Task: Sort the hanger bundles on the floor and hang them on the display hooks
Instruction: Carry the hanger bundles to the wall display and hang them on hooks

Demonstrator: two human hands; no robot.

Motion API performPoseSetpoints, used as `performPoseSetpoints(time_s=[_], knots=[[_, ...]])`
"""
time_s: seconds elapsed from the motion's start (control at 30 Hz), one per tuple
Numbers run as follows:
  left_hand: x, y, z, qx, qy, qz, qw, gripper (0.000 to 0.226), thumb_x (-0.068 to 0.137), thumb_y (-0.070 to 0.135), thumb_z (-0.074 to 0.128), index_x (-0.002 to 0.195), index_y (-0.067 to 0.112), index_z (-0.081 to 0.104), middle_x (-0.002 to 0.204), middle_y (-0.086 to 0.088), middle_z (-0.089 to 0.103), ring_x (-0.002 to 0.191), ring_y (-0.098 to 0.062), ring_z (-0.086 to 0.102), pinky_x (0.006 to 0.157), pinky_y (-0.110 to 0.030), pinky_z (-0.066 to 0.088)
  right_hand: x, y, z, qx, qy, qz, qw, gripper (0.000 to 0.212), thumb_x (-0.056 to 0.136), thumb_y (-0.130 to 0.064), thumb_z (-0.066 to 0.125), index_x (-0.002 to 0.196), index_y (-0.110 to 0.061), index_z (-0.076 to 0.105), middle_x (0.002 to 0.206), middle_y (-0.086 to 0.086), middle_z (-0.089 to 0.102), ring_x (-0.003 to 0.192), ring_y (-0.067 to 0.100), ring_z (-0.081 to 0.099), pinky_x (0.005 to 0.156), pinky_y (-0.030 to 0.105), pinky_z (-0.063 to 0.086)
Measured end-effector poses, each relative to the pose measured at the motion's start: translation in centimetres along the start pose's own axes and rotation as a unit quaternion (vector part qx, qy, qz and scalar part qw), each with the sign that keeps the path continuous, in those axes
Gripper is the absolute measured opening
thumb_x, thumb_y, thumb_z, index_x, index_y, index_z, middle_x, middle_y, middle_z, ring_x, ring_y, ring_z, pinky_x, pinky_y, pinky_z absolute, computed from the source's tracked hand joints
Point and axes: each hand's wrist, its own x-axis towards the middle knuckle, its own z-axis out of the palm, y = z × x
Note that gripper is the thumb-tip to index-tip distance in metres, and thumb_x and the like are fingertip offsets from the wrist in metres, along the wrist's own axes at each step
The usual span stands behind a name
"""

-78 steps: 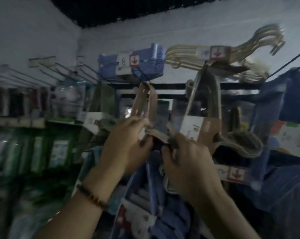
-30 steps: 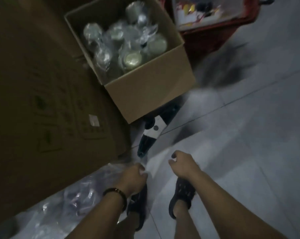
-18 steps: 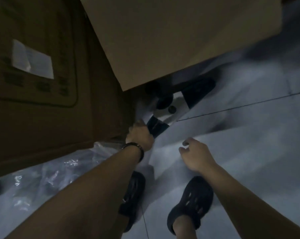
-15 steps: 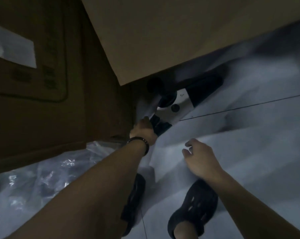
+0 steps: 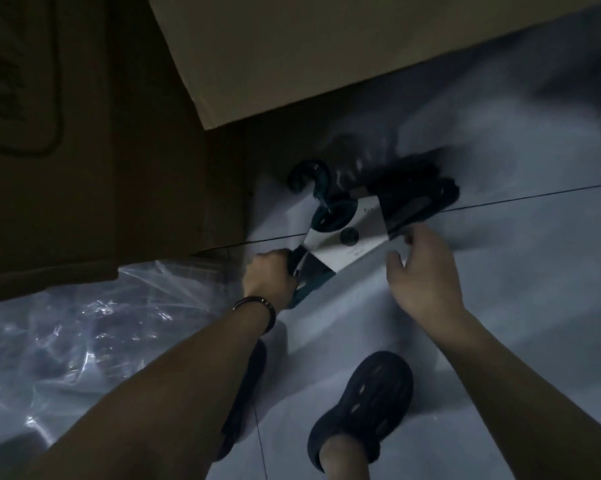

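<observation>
Tiled floor (image 5: 520,299), dim light. Cardboard box (image 5: 326,46) far, loose plastic wrap (image 5: 84,327) near left. One dark hanger bundle (image 5: 347,237) with a white label lies on the floor below the box, not yet lifted. Left hand (image 5: 269,282) clamped on its near-left end. Right hand (image 5: 423,275) has fingers apart, at the label's right edge; contact unclear. Display hooks out of view, so pickup is under way and hanging remains.

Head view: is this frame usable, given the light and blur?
Head view: dim throughout, the cardboard box at left nearly black; the hanger bundle smears with motion at its far end, while its white label looks sharper; glare streaks the plastic wrap.
</observation>
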Motion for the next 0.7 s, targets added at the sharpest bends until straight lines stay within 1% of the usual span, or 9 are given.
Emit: performPoseSetpoints(time_s=[0.07,0.13,0.23,0.33,0.4,0.47,0.57,0.63,0.7], knots=[[-1.1,0.4,0.3,0.004,-0.024,0.0,1.0,0.021,0.083,0.021,0.07,0.103,0.026,0.072,0.092,-0.006,0.075,0.084,-0.032,0.072,0.07,-0.039,0.062,1.1,-0.3,-0.8,-0.06,0.011,-0.044,0.997,0.039,0.095,-0.02,0.068,0.129,-0.006,0.054,0.122,0.017,0.055,0.116,0.036,0.053,0.091,0.047,0.052],[-2.0,0.7,0.7,0.009,-0.034,0.004,0.999,0.021,0.081,0.022,0.072,0.101,0.027,0.073,0.091,-0.004,0.075,0.083,-0.03,0.071,0.07,-0.038,0.063,2.5,-0.5,-1.3,-0.148,-0.007,-0.078,0.986,0.051,0.09,-0.023,0.072,0.132,-0.004,0.052,0.124,0.022,0.052,0.118,0.041,0.049,0.096,0.049,0.047],[-3.4,1.1,0.6,0.03,-0.046,0.031,0.998,0.022,0.082,0.024,0.073,0.104,0.029,0.074,0.092,-0.003,0.076,0.085,-0.029,0.072,0.073,-0.038,0.063,4.2,-0.5,-2.3,-0.241,-0.097,-0.101,0.961,0.071,0.087,-0.04,0.072,0.146,-0.009,0.047,0.131,0.023,0.052,0.125,0.041,0.046,0.107,0.047,0.037],[-4.7,1.2,-0.7,0.05,-0.051,0.068,0.995,0.029,0.083,0.022,0.071,0.11,0.031,0.075,0.095,-0.004,0.077,0.09,-0.03,0.072,0.075,-0.038,0.062,4.2,0.2,-3.4,-0.279,-0.183,-0.098,0.938,0.084,0.081,-0.076,0.06,0.144,-0.021,0.049,0.139,0.011,0.056,0.134,0.033,0.047,0.118,0.052,0.028],[-6.2,1.6,-2.5,0.076,-0.048,0.113,0.989,0.034,0.083,0.021,0.068,0.115,0.032,0.074,0.097,-0.002,0.078,0.092,-0.03,0.072,0.073,-0.037,0.058,3.5,0.5,-4.9,-0.259,-0.243,-0.084,0.931,0.097,0.071,-0.093,0.05,0.146,-0.032,0.047,0.147,-0.002,0.056,0.139,0.026,0.047,0.123,0.058,0.02],[-8.2,2.2,-5.1,0.103,-0.046,0.157,0.981,0.036,0.083,0.021,0.066,0.115,0.033,0.073,0.097,-0.002,0.079,0.093,-0.03,0.072,0.071,-0.036,0.056,2.2,0.3,-7.2,-0.214,-0.3,-0.081,0.926,0.106,0.059,-0.102,0.052,0.146,-0.041,0.046,0.145,-0.013,0.059,0.137,0.02,0.053,0.122,0.053,0.028],[-11.6,4.0,-9.9,0.133,-0.038,0.199,0.97,0.035,0.084,0.023,0.066,0.117,0.036,0.07,0.096,-0.001,0.078,0.092,-0.03,0.072,0.071,-0.039,0.057,-1.1,-1.2,-12.2,-0.115,-0.368,-0.073,0.92,0.095,0.052,-0.091,0.075,0.134,-0.045,0.057,0.13,-0.023,0.067,0.12,0.008,0.064,0.108,0.04,0.049],[-14.6,5.9,-13.7,0.14,-0.043,0.211,0.966,0.036,0.084,0.024,0.065,0.117,0.039,0.068,0.095,0.001,0.077,0.091,-0.029,0.072,0.072,-0.041,0.059,-4.3,-2.9,-16.3,-0.075,-0.388,-0.058,0.917,0.085,0.055,-0.075,0.086,0.129,-0.044,0.06,0.125,-0.024,0.069,0.114,0.004,0.065,0.105,0.038,0.051],[-17.9,8.1,-17.7,0.146,-0.047,0.226,0.962,0.036,0.082,0.024,0.064,0.114,0.039,0.068,0.093,0.003,0.077,0.09,-0.027,0.072,0.072,-0.04,0.059,-7.6,-4.3,-20.9,-0.034,-0.389,-0.032,0.92,0.089,0.054,-0.067,0.092,0.133,-0.042,0.058,0.126,-0.023,0.068,0.115,0.004,0.066,0.105,0.036,0.051]])
